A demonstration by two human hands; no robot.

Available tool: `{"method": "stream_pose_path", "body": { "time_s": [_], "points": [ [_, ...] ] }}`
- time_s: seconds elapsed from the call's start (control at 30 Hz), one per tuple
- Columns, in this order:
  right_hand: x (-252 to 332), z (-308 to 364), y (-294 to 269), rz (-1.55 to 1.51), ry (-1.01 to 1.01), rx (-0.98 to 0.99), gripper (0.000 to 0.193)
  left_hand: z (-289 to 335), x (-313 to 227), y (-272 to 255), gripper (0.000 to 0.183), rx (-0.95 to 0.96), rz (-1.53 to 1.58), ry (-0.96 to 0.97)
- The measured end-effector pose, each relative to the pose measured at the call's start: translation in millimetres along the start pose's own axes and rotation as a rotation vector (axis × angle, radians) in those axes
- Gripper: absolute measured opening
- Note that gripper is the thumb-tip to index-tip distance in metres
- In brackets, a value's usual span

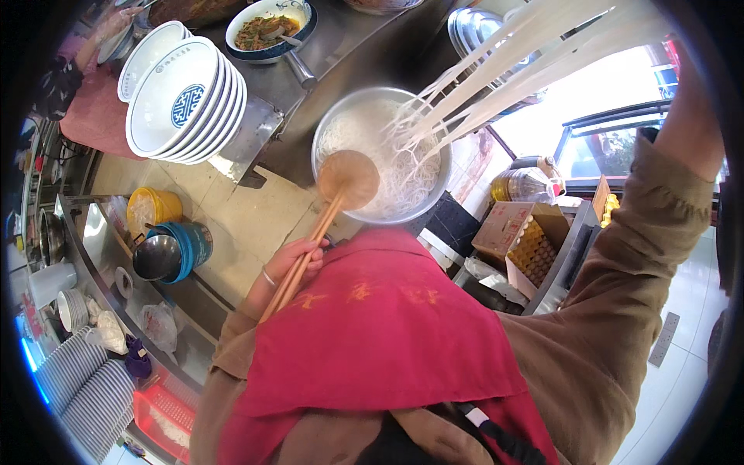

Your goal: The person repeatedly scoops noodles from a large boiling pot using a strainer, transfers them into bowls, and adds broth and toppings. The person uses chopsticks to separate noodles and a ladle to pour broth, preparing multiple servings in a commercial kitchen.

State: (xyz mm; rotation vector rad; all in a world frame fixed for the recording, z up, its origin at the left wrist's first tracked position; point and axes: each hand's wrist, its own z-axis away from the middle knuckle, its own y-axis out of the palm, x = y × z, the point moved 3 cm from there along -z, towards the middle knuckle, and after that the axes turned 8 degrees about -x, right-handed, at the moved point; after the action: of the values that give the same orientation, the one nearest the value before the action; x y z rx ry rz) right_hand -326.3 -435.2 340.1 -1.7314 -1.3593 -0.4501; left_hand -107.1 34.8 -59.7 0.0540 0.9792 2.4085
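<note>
My left hand is closed around the long wooden handle of a round-headed wooden ladle. Two stick-like shafts run side by side through that grip, and the ladle's head hangs over the near left rim of a metal pot. Inside the pot lie white noodles in cloudy liquid. Long pale strands stretch from there up past the top right edge. My right arm is raised along the right side; its hand lies outside the picture, so what it holds is hidden.
Stacked white bowls stand at the upper left, beside a bowl of cooked food. A yellow bucket and a blue bucket are lower left. On the right are an egg carton box and an oil jug.
</note>
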Motion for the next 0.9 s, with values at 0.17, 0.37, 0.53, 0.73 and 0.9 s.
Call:
{"method": "stream_pose_path", "body": {
  "time_s": [0.17, 0.37, 0.53, 0.73, 0.9],
  "points": [
    [-19.4, -22.8, -4.6, 0.344, -0.098, -0.01, 0.037, -45.0, -5.8, -7.6, 0.026, 0.06, -0.022, -0.147],
    [-8.4, 22.0, 19.3, 0.63, -0.368, -0.092, 0.038, -99.1, -22.7, 43.0, 0.027, 0.405, 0.033, -0.226],
    [-49.4, 174.1, 115.3, 0.152, -0.245, 0.178, 0.037, -84.6, -38.4, 83.5, 0.02, 0.275, 0.023, -0.134],
    [-146.7, 280.9, 212.0, 0.261, -0.09, 0.712, 0.023, -56.2, -47.2, 95.6, 0.033, 0.327, 0.025, -0.115],
    [-168.4, 271.7, 206.0, 0.227, -0.108, 0.855, 0.015, -43.6, -46.7, 90.2, 0.033, 0.235, -0.03, -0.056]
  ]
}}
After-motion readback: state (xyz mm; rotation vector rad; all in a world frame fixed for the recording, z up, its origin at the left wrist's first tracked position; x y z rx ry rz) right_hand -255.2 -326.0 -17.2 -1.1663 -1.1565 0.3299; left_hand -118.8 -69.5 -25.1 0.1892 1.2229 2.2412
